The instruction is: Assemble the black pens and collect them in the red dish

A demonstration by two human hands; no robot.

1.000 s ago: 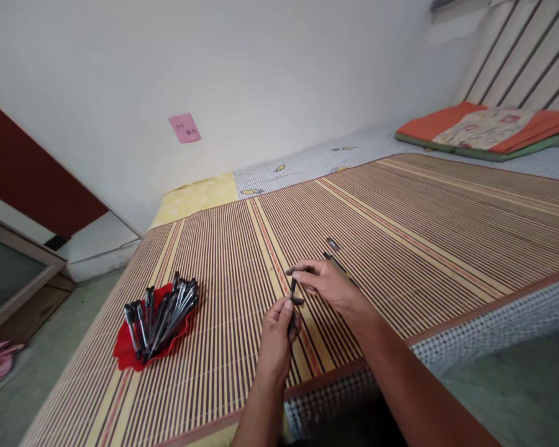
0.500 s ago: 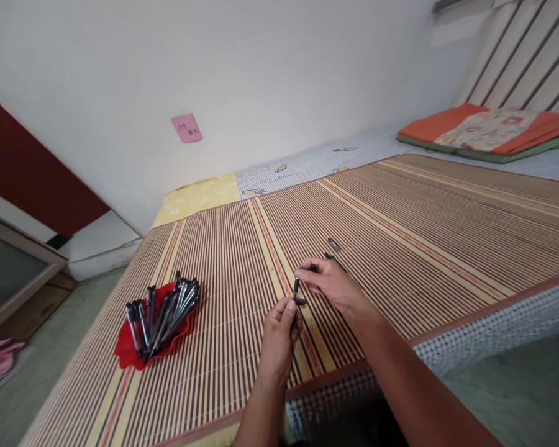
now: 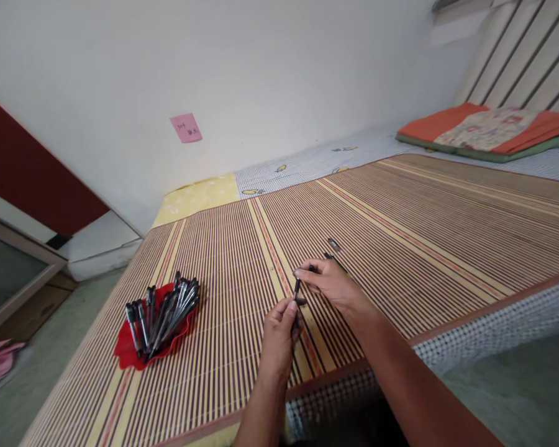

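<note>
Two hands are engaged on one slim dark pen (image 3: 297, 286), held above the mat (image 3: 233, 261), toward its near edge. Hold condition, as read from where I stand:

Left hand (image 3: 278, 326): thumb and fingers pinch the lower length of the pen. A small dark form shows beside the thumb; it is too small to identify.

Right hand (image 3: 328, 279): thumb and index finger are pressed together on the upper end. A second dark bit (image 3: 313, 269) shows among the fingers; I cannot tell what it is.

Change within the last second: the right index fingertip, previously extended past the thumb, is now drawn in against it. The left grip is essentially unchanged. In my judgement, the pen is now secured at both ends, a condition suited to fine, controlled handling.

Surroundings: a small dark piece (image 3: 334, 244) lies on the mat, beyond the right hand and well inside the far edge. Another pen (image 3: 336, 261) lies just beside that hand, partly covered by it. Toward the mat's left edge, a red dish (image 3: 125, 357) carries a pile of pens (image 3: 168, 323).
</note>
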